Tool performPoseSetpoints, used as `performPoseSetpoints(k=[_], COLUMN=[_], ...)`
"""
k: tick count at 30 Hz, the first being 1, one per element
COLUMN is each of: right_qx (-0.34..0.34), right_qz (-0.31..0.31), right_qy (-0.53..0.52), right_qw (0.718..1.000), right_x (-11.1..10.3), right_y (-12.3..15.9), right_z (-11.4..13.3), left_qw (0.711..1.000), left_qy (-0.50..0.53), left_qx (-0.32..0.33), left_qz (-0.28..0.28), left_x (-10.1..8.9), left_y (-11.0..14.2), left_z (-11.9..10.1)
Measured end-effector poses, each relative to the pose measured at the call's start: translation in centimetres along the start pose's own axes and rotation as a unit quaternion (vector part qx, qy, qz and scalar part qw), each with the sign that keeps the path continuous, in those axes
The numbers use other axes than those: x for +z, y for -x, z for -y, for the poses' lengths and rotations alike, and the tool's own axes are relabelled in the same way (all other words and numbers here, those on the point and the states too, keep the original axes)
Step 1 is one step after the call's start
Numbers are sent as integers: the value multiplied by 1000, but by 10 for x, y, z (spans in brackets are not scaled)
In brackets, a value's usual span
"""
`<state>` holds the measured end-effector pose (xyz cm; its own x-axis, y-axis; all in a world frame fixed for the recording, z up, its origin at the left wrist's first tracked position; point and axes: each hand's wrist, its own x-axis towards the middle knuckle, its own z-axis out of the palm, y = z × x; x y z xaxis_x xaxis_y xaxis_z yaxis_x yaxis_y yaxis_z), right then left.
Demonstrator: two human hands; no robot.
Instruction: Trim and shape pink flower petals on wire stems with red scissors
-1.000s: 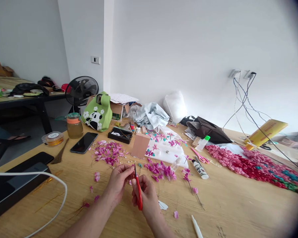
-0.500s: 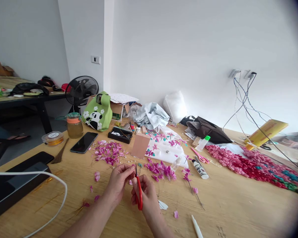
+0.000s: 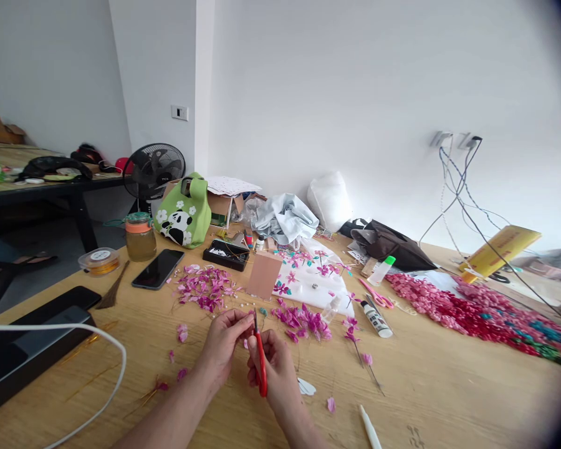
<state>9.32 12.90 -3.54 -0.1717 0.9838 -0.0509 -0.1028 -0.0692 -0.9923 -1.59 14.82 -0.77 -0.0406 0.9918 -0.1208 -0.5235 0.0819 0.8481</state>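
Observation:
My right hand (image 3: 275, 365) is closed round red-handled scissors (image 3: 262, 368), whose blades point away from me and look closed or nearly so. Just left of the blade tips, my left hand (image 3: 224, 343) pinches something too small to make out; a bit of pink shows below its fingers. Beyond my hands lie two heaps of magenta petals: a loose petal pile (image 3: 208, 287) at the left and a bunch of magenta flowers (image 3: 303, 321) at the right. Between and behind them stands a pinkish-brown card (image 3: 264, 275).
A phone (image 3: 158, 269), a jar (image 3: 140, 237) and a black box (image 3: 227, 254) stand to the left and back. Right of my hands lie a glue bottle (image 3: 376, 319), pink scissors (image 3: 376, 293) and a white pen-like tool (image 3: 369, 427). A white cable (image 3: 121, 362) loops at the left.
Almost nothing differs. The scissors have shifted very slightly to the left with my right hand, while my left hand keeps its pinch.

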Motion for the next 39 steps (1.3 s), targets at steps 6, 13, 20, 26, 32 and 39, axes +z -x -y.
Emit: performPoseSetpoints(k=[6,13,20,26,32,39], right_qx=[-1,-11,-14,-9,0,-1], right_qz=[0,-16,-20,-18,-7,12], right_qy=[3,16,23,18,15,25], right_qw=[1000,1000,999,1000,1000,1000], right_x=[0,0,-1,-1,-1,-6], right_y=[0,-2,-2,-2,-2,0], right_z=[0,-6,-7,-4,1,11], left_qw=[1000,1000,1000,1000,1000,999], left_qy=[2,1,-2,-3,-10,-31], left_qx=[-2,-2,-5,-6,-6,0], left_qz=[3,2,-4,-8,-3,14], left_x=[0,1,0,0,-2,-4], left_y=[1,0,1,0,0,-2], left_z=[-1,-2,-2,-3,-4,-5])
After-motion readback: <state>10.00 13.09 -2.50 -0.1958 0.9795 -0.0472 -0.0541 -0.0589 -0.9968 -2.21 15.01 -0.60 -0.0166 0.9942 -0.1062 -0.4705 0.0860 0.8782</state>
